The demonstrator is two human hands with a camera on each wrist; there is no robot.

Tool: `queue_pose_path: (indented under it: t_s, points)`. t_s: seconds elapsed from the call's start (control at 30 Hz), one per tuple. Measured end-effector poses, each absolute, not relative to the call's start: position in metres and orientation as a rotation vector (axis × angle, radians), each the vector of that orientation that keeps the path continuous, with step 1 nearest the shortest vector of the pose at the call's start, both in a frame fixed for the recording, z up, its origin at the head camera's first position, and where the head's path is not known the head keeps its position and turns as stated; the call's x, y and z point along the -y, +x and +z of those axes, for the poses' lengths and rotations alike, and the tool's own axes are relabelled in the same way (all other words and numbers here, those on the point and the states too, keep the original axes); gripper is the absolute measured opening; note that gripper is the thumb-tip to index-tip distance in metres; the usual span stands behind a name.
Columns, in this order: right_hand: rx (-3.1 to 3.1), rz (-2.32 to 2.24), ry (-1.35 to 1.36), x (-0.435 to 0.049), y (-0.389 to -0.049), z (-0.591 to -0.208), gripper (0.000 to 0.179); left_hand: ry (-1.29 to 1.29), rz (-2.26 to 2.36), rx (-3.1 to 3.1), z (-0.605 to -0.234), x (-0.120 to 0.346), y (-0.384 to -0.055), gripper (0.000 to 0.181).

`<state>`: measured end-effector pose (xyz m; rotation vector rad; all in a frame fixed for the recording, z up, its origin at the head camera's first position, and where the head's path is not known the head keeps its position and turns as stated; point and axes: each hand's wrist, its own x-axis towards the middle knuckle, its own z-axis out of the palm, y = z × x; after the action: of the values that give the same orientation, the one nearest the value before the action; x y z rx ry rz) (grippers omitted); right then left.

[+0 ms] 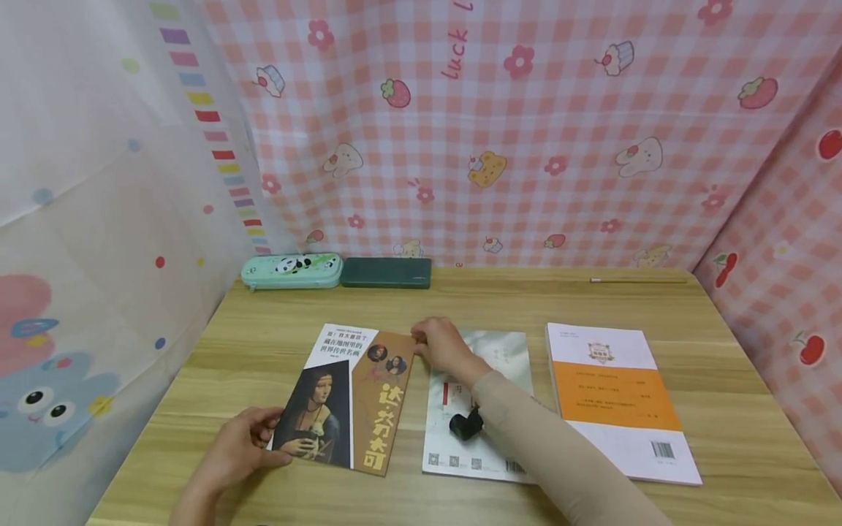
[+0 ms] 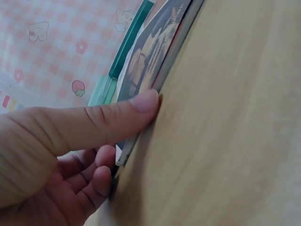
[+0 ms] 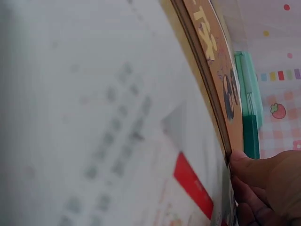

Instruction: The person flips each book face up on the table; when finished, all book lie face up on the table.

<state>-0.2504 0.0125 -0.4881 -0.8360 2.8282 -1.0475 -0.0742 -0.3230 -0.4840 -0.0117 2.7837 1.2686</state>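
Note:
A book with a brown and white cover and a painted portrait (image 1: 342,402) lies tilted on the table, left of the middle in the head view. My left hand (image 1: 240,449) holds its lower left corner. In the left wrist view the thumb (image 2: 117,115) presses the near edge while the curled fingers touch the side. At the upper right corner, my right hand (image 1: 447,347) grips the same book, thumb (image 3: 251,169) against its edge in the right wrist view; the other fingers are partly hidden. My right forearm passes over a pale book (image 1: 454,446) and covers part of it.
A white and orange book (image 1: 612,394) lies at the right of the wooden table (image 1: 737,409). Along the back stand a mint panda pencil case (image 1: 289,272), a dark green case (image 1: 387,272) and a thin stick (image 1: 638,280). Patterned curtains (image 1: 559,131) enclose the table. A black object (image 1: 465,424) shows beside my forearm.

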Motion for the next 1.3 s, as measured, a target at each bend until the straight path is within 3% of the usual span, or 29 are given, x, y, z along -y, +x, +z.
queue_pose_path:
  t_s: [0.2,0.43,0.9,1.13,1.3]
  points:
    - [-2.75,-1.169,-0.79,-0.008,-0.251,-0.488,0.025,-0.105,1.299,-2.775,-0.485,0.318,-0.07,0.079]
    - [-2.744,-1.195,-0.887,-0.006,-0.253,-0.489,0.023,-0.163,1.343,-2.808,-0.49,0.311,-0.065,0.078]
    - [-2.659,-1.104,-0.886,-0.009,-0.252,-0.486,0.028,-0.153,1.347,-2.946,-0.495,0.301,-0.058,0.075]
    - [-2.659,-1.105,-0.843,-0.03,-0.25,-0.479,0.049,-0.097,1.281,-3.007,-0.485,0.289,-0.062,0.067]
    - [-2.683,-1.071,-0.794,-0.046,-0.249,-0.473,0.05,-0.037,1.22,-3.106,-0.486,0.276,-0.066,0.062]
